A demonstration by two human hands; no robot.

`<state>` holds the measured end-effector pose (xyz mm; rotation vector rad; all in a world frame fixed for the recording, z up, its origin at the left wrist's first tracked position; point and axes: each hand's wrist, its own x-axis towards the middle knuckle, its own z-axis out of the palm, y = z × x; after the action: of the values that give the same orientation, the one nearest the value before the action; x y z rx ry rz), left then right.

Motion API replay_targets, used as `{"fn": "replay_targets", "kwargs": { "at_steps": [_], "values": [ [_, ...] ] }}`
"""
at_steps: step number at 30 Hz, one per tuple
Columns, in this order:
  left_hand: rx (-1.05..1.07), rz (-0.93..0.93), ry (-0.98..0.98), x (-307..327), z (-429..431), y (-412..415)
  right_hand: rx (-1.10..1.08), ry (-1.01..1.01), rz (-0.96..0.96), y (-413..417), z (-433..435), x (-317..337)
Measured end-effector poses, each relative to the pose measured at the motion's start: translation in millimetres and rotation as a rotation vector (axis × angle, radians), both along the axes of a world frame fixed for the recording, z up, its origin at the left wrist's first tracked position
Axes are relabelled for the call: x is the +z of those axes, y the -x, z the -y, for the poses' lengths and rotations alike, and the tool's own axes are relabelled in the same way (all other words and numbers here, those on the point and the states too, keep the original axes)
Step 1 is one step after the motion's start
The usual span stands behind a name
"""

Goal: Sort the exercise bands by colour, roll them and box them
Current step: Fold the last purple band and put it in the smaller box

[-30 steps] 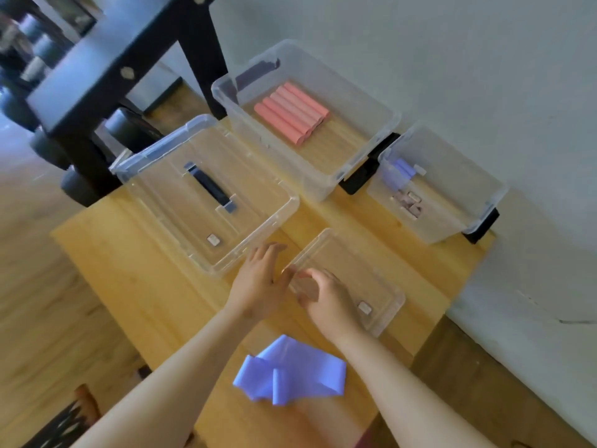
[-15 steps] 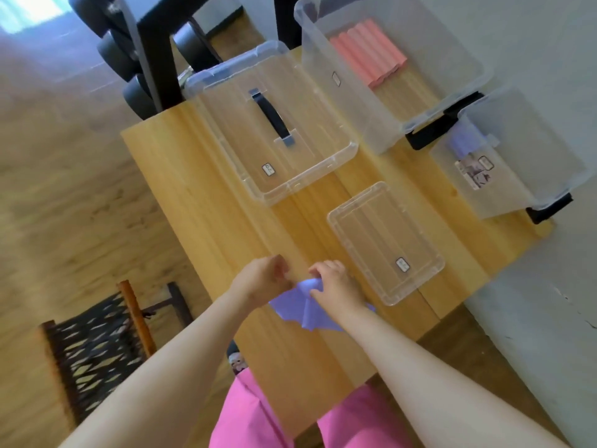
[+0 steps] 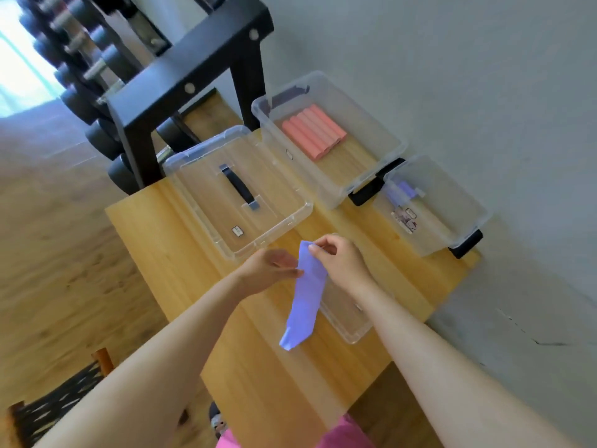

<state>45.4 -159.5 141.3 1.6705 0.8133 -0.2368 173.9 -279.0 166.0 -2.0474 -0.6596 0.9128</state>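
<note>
A purple exercise band (image 3: 305, 295) hangs above the wooden table (image 3: 181, 240), lifted by its top end. My right hand (image 3: 342, 261) pinches that top edge between thumb and fingers. My left hand (image 3: 269, 268) holds the band's left edge just below it. Several rolled pink bands (image 3: 313, 130) lie in the large clear box (image 3: 384, 156) at the back. A rolled purple band (image 3: 400, 190) lies in the smaller clear box (image 3: 465, 202) to the right.
The large lid with a black handle (image 3: 239, 189) lies upside down on the table's left. A small clear lid (image 3: 345, 315) lies under the hanging band. A black dumbbell rack (image 3: 181, 82) stands behind the table; a grey wall runs along the right.
Both hands left the small lid, took the purple band off the table near me and raised it, so it now hangs lengthwise. The view tilted down, then back up.
</note>
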Motion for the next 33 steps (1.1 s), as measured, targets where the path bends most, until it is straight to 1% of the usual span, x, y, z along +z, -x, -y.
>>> {"fn": "replay_targets", "kwargs": {
  "at_steps": [3, 6, 9, 14, 16, 19, 23, 29, 31, 33],
  "values": [
    [0.018, 0.091, 0.042, 49.9, -13.3, -17.6, -0.084, -0.110, -0.014, -14.0, -10.4, 45.7],
    [0.024, 0.167, -0.004, 99.1, -23.9, -29.6, -0.141, -0.200, -0.009, -21.6, -17.7, 90.8],
    [0.049, 0.243, -0.075, 151.0, -31.5, -40.3, -0.150, -0.298, 0.037, -26.2, -23.2, 142.9],
    [0.075, 0.406, -0.199, 236.4, -37.6, -49.0, -0.109, -0.466, 0.204, -31.8, -28.7, 236.3],
    [0.038, 0.490, -0.180, 267.9, -38.2, -49.2, -0.120, -0.520, 0.262, -34.5, -26.9, 268.5],
    [-0.043, 0.593, -0.091, 312.3, -32.3, -51.3, -0.145, -0.590, 0.359, -37.2, -20.9, 308.4],
    [0.010, 0.696, -0.026, 358.1, -20.7, -61.7, -0.159, -0.703, 0.400, -33.7, -11.3, 343.2],
    [0.088, 0.836, -0.029, 402.9, -15.3, -75.5, -0.238, -0.803, 0.424, -35.0, -2.8, 369.1],
    [0.095, 0.872, -0.003, 415.1, -14.2, -78.9, -0.283, -0.835, 0.381, -39.7, 0.1, 376.8],
    [0.083, 0.893, 0.020, 424.9, -14.3, -81.0, -0.325, -0.853, 0.249, -44.3, 1.7, 384.7]
  ]
}}
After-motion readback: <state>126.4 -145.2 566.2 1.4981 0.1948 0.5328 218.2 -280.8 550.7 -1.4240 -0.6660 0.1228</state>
